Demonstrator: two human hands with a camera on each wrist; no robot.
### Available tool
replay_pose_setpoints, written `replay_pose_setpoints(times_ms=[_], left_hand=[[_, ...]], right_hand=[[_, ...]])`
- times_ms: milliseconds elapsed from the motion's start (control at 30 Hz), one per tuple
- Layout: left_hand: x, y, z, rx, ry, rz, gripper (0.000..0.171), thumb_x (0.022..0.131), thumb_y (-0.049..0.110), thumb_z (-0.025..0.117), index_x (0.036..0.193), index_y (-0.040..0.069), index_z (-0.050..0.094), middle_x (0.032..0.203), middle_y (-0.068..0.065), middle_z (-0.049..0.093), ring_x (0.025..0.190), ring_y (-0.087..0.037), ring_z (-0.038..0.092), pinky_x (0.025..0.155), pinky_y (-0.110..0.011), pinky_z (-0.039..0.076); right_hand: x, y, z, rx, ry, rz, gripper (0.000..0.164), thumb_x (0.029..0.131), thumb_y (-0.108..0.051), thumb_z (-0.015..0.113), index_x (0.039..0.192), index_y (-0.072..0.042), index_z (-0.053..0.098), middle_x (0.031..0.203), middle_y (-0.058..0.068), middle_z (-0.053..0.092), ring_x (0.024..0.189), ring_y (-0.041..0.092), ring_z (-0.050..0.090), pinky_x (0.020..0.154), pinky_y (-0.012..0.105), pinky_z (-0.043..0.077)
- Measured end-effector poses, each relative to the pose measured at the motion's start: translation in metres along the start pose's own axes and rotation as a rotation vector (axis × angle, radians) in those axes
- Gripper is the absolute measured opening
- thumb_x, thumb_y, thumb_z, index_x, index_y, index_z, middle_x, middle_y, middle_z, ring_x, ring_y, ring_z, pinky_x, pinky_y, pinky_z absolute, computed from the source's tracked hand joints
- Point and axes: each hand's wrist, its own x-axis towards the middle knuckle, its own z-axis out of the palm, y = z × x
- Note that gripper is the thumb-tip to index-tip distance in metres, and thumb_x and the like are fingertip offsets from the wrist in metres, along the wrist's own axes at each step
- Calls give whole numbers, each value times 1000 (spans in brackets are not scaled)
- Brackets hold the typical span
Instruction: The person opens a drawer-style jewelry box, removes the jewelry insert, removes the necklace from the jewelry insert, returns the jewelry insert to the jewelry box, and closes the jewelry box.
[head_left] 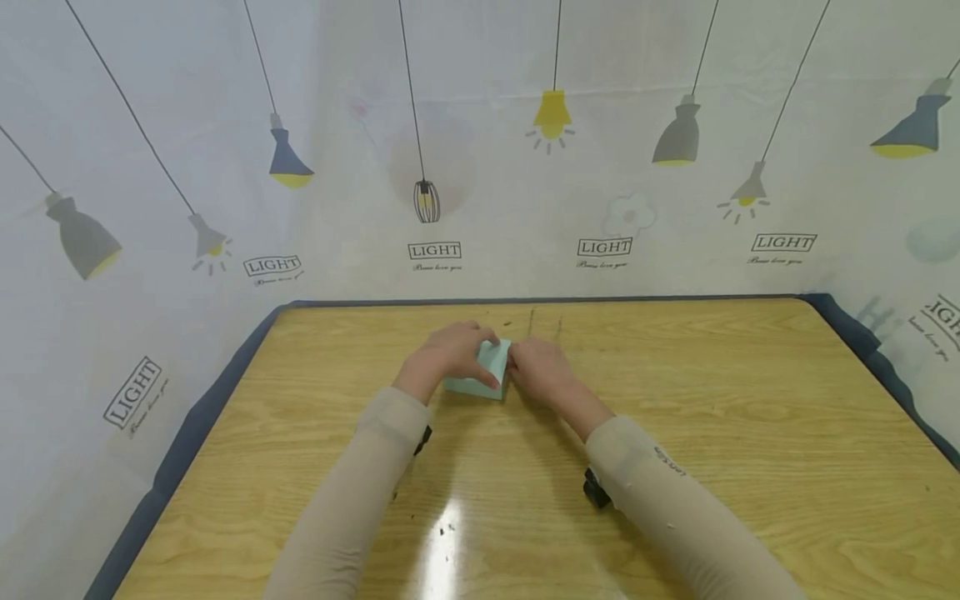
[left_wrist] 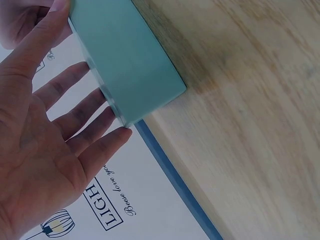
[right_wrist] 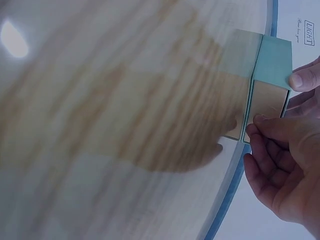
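A small mint-green box (head_left: 492, 360) sits on the wooden table, its green side (left_wrist: 125, 60) filling the top of the left wrist view. Thumb and fingers of my left hand (head_left: 452, 350) hold it from opposite sides, the fingertips along one edge. At the box's right end, my right hand (head_left: 542, 368) has its thumb and index finger pinched together against a brown end panel (right_wrist: 270, 97) framed by the green shell. What small part lies between those two fingertips is hidden. The other fingers of the right hand (right_wrist: 282, 167) are curled.
The glossy wood-grain table (head_left: 712, 392) reflects a bright light near its front. Behind it hangs a white cloth (head_left: 495, 167) printed with lamps and lettering. A dark blue strip (head_left: 202, 408) runs along the table's edge. Small dark specks (head_left: 442, 530) lie near the front.
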Motion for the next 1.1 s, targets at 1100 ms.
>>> replay_pose_setpoints(times_ms=[1100], left_hand=[[0,-1,1,-21,6,-2,76,77,53,81,141,25,54,146,-5,52,128,-26,53,102,-44,49]], right_hand=[[-1,3,-2,-3,-46,4,16,96,-17,65,81,-11,69,77,2,69,70,16,60,63,32,54]])
